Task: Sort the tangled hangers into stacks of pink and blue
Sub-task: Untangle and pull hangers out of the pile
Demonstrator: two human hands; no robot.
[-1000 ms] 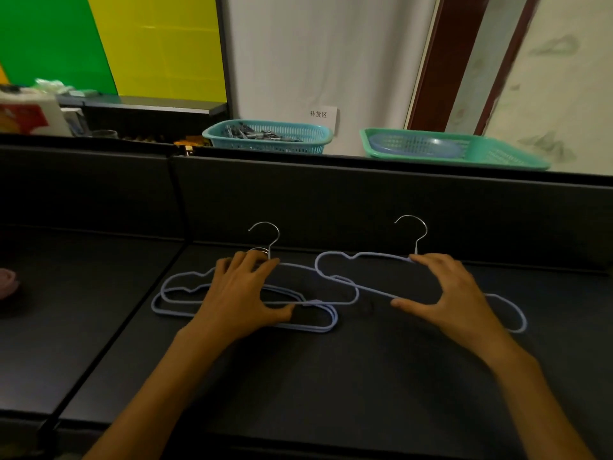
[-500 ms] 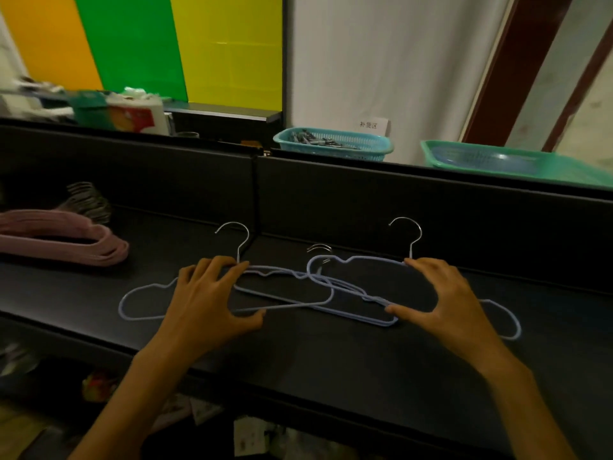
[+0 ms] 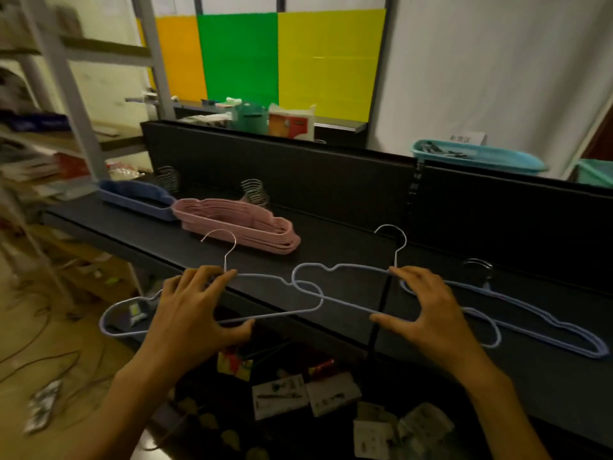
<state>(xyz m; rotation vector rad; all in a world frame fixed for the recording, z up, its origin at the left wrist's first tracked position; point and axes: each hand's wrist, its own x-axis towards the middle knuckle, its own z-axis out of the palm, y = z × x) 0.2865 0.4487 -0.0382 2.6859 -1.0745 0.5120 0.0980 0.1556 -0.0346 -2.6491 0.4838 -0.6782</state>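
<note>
My left hand [image 3: 195, 310] grips a light blue wire hanger [image 3: 285, 314] just below its metal hook, and that hanger juts out past the black shelf's front edge [image 3: 331, 330]. My right hand [image 3: 428, 313] grips a second light blue hanger [image 3: 358, 267] the same way. The two held hangers overlap between my hands. More blue hangers [image 3: 547, 327] lie on the shelf to the right. A pink hanger stack [image 3: 238, 224] lies further left on the shelf, with a blue hanger stack [image 3: 136, 194] beyond it.
A black back panel [image 3: 331, 180] walls the shelf. Behind it stand a teal basket [image 3: 477, 157] and a green basket [image 3: 593, 171]. Boxes and packets [image 3: 285, 396] crowd the lower shelf. A metal rack [image 3: 66, 78] stands at the left, with cables on the floor.
Both hands have carried a blue hanger each leftward, away from the remaining blue hangers. My view has swung left, bringing the pink and blue stacks into sight.
</note>
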